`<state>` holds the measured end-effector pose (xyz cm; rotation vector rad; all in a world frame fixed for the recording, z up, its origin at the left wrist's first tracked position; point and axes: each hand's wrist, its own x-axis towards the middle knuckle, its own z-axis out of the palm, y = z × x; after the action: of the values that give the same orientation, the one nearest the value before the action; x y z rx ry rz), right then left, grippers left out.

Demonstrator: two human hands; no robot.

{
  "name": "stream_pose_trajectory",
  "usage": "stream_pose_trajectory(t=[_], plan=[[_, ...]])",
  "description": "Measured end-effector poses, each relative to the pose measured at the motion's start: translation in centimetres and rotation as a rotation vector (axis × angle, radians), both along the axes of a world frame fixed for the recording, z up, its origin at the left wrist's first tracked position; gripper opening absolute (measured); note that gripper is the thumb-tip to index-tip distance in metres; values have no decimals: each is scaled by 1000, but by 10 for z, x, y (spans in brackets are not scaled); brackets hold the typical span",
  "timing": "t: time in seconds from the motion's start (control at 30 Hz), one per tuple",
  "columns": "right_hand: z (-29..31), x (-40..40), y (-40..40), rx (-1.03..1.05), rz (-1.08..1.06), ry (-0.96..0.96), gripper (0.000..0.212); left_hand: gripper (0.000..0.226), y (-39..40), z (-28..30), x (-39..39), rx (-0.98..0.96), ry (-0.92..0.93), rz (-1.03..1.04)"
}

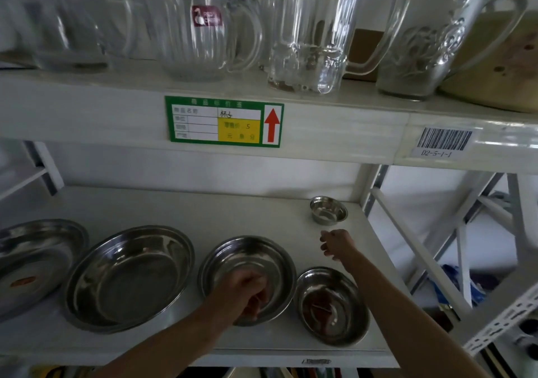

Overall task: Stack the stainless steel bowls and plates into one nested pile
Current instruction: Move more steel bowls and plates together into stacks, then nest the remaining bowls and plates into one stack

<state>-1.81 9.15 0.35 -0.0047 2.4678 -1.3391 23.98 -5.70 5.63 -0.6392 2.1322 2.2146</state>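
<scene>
Several stainless steel dishes lie on a white shelf [174, 202]. From the left: a wide plate [35, 261] with an orange sticker, a large bowl [128, 275], a medium bowl [247, 255], and a smaller bowl [332, 304] at the front right. A tiny bowl [328, 210] stands alone at the back right. My left hand [247, 293] is curled over the near rim of the medium bowl, gripping it. My right hand [337, 243] hovers with fingers apart just in front of the tiny bowl, not touching it.
An upper shelf [334, 127] just above carries several glass pitchers [201, 28] and a price tag. A white upright post [369, 185] bounds the shelf on the right, with metal racking [480, 232] beyond it.
</scene>
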Motion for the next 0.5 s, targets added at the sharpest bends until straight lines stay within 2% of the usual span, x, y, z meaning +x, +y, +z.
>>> stream_pose_trajectory(t=[0.3,0.5], plan=[[-32,-70,-1,-333,-264,-192,20,17,11,36,-13,-8,64,7],[-40,-101,-16,-416,-349,-266,19,15,6,42,-30,-47,86,-5]])
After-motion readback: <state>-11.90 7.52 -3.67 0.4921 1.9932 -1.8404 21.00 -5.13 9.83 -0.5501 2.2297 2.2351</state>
